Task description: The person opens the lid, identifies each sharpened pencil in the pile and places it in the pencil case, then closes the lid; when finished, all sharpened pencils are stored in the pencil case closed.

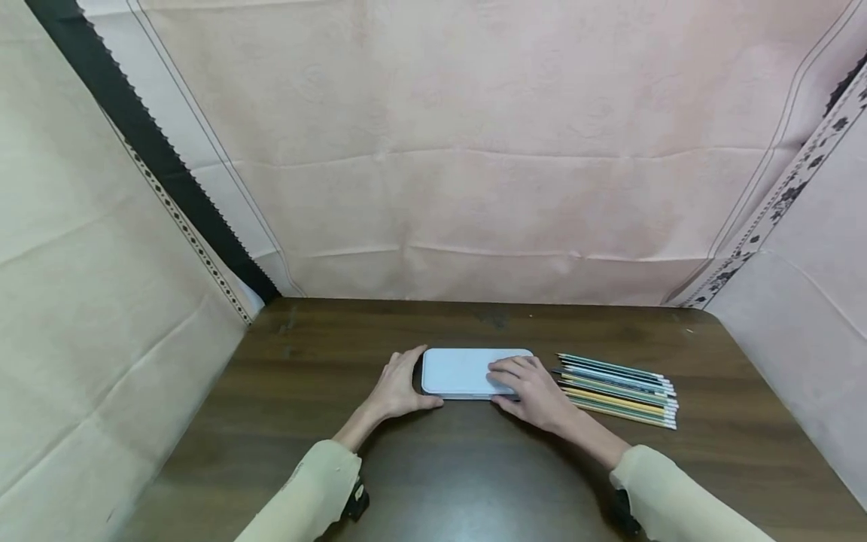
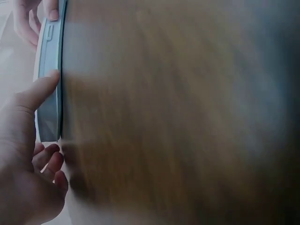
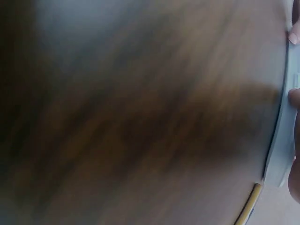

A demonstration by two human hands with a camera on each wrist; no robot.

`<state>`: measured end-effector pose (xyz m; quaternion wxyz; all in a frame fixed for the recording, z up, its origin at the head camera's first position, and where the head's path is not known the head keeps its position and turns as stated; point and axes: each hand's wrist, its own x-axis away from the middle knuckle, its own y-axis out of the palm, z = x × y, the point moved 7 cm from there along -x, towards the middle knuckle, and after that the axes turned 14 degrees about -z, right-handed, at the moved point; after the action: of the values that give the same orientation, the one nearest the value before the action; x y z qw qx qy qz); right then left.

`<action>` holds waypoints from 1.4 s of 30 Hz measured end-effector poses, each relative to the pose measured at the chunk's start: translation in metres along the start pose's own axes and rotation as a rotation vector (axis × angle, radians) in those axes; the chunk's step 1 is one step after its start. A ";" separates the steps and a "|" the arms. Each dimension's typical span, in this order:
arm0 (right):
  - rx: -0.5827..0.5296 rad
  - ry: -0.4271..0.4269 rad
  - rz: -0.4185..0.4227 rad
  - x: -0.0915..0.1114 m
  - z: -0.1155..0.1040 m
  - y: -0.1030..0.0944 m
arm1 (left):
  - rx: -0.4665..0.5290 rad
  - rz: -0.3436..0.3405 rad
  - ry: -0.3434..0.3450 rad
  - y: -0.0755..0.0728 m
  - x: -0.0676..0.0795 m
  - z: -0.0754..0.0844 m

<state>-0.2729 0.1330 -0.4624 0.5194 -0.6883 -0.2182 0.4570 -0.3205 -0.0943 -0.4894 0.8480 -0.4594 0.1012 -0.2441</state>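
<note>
While the closed case (image 1: 455, 373) hides its inside, left hand (image 1: 398, 385) and right hand (image 1: 531, 388) clasp fingers round it

Case (image 1: 457, 371) I hold: smooth, metal or plastic unclear. Desk (image 1: 467, 482): wood-grain, glossy toward near edge. My sleeves (image 1: 308, 489): matt cloth.

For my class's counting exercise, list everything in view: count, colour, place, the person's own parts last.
Case: 1, whitish, centre
Pencils: several, exact count unclear; green, blue, yellow, dark; right of case
Table: 1, brown, beneath both
Back cloth: 1, pinkish cream, beyond table
Side cloths: 2, pale, either side
Strips: 2, black, upper left and right
Sleeves: 2, pale yellow, bottom
Wrist devices: 2, black, beneath sleeves
Left hand: 1, gripping case's left end
Right hand: 1, gripping case's right end
</note>
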 end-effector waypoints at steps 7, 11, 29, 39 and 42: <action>0.134 -0.064 0.038 -0.003 -0.006 0.001 | 0.046 0.033 0.031 -0.001 -0.004 -0.002; 0.219 -0.101 0.033 -0.006 -0.010 0.003 | 0.083 0.027 0.031 0.000 -0.005 -0.003; 0.504 -0.265 0.044 -0.011 -0.020 0.012 | 0.156 0.060 -0.001 0.002 -0.004 -0.013; 0.361 -0.238 0.056 -0.019 -0.013 -0.010 | 0.151 0.074 -0.037 0.004 -0.007 -0.014; 0.243 -0.202 0.030 -0.020 -0.006 -0.019 | 0.157 0.080 -0.039 0.004 -0.006 -0.014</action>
<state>-0.2740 0.1210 -0.4361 0.5673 -0.5742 -0.2021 0.5546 -0.3301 -0.0992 -0.5005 0.8923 -0.3917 0.0836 -0.2085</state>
